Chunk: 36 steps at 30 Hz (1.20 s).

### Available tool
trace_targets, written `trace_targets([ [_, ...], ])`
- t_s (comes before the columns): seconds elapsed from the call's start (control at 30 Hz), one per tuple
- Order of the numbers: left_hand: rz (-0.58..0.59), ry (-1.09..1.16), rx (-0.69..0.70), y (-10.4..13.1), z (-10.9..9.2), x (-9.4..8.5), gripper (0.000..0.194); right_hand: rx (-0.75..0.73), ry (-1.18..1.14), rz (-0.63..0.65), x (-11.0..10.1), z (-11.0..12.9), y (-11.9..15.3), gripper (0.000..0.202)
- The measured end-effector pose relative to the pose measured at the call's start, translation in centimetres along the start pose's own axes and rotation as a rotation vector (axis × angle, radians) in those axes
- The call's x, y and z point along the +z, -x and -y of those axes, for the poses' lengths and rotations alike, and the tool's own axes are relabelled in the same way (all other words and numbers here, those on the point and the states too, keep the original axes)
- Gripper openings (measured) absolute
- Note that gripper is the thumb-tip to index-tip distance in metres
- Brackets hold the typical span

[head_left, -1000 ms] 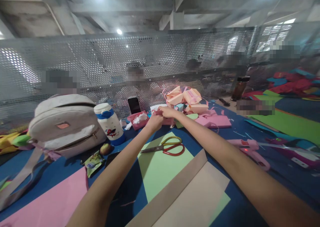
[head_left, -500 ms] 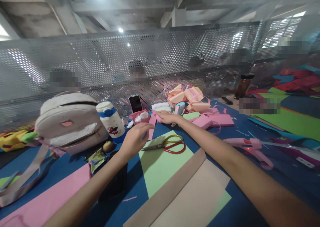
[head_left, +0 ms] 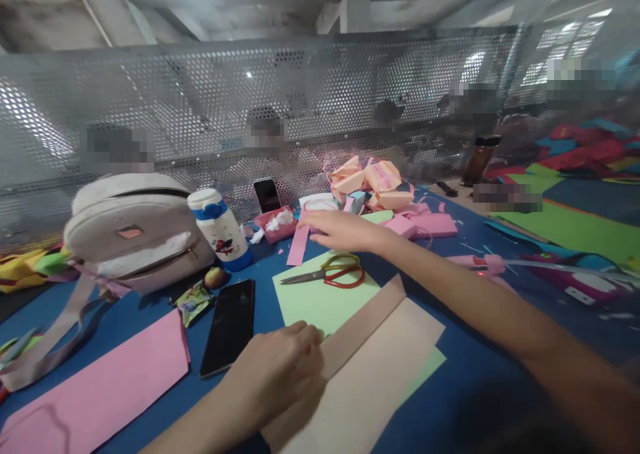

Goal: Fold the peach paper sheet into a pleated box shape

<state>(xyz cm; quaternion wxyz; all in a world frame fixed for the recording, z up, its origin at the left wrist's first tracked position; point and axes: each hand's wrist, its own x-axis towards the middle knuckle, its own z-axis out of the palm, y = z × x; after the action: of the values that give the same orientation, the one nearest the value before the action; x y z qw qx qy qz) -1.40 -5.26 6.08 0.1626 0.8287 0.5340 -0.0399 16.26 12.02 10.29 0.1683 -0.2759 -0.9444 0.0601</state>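
My left hand (head_left: 287, 367) is over the folded edge of a beige paper sheet (head_left: 360, 387), its fingers curled downward and together. Their tips are hidden, so whether they pinch the paper does not show. Farther out, my right hand (head_left: 345, 231) reaches with stretched fingers over the upper end of a pink paper strip (head_left: 299, 246). Between the hands, scissors (head_left: 343, 272) with yellow and red handles lie on a light green sheet (head_left: 300, 301). The beige sheet partly overlaps that green one.
A black phone (head_left: 230, 327), a snack packet (head_left: 194, 302) and pink paper (head_left: 105, 387) lie left. Behind stand a backpack (head_left: 140, 227), a bottle (head_left: 220, 231), a pink tissue box (head_left: 275, 224) and folded paper pieces (head_left: 385, 181). A glue gun (head_left: 480, 264) is right, before a perforated metal screen (head_left: 200, 94).
My left hand has come down and nearer, from beside the pink strip to the beige paper, uncovering the black phone. My right hand has shifted slightly right. The view has tilted down a little.
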Motion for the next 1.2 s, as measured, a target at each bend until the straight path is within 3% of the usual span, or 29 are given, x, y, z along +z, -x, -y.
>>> trace_targets([
  [0.03,0.005,-0.047,-0.023,-0.1,0.2,0.4,0.006,-0.047,-0.055,0.060,-0.6,1.5,1.5,0.033],
  [0.13,-0.015,-0.057,-0.068,-0.7,1.4,1.0,0.016,-0.037,-0.136,0.351,-1.1,4.4,5.7,0.019],
  [0.23,-0.023,-0.009,-0.075,-1.2,2.6,1.2,0.013,0.065,-0.056,0.458,0.2,4.4,8.8,0.021],
  [0.33,-0.036,-0.002,-0.089,-1.5,3.0,1.4,0.010,0.156,0.100,0.424,2.2,2.5,10.7,0.012],
  [0.47,-0.073,-0.010,-0.118,-1.7,2.7,1.3,0.005,0.172,0.078,0.345,3.7,0.5,12.2,0.006],
  [0.67,-0.146,-0.016,-0.089,-1.7,1.6,1.3,0.011,0.140,0.103,0.161,4.7,0.9,13.0,0.007],
  [0.77,-0.295,-0.179,-0.015,-1.6,1.3,2.5,0.015,0.141,0.081,0.109,5.3,1.6,13.0,0.008],
  [0.87,-0.602,-0.417,0.143,-1.3,1.2,4.0,0.020,0.110,0.047,0.085,6.1,2.1,13.2,0.011],
  [0.93,-0.736,-0.502,0.216,-1.0,1.2,4.7,0.022,0.084,0.059,0.071,6.7,2.2,13.5,0.012],
  [1.03,-0.800,-0.561,0.283,-0.8,1.1,5.2,0.024,0.036,0.105,0.011,7.5,2.1,14.1,0.017],
  [1.2,-0.870,-0.491,0.269,-1.1,0.7,5.5,0.013,-0.074,0.117,-0.069,8.0,1.7,14.5,0.024],
])
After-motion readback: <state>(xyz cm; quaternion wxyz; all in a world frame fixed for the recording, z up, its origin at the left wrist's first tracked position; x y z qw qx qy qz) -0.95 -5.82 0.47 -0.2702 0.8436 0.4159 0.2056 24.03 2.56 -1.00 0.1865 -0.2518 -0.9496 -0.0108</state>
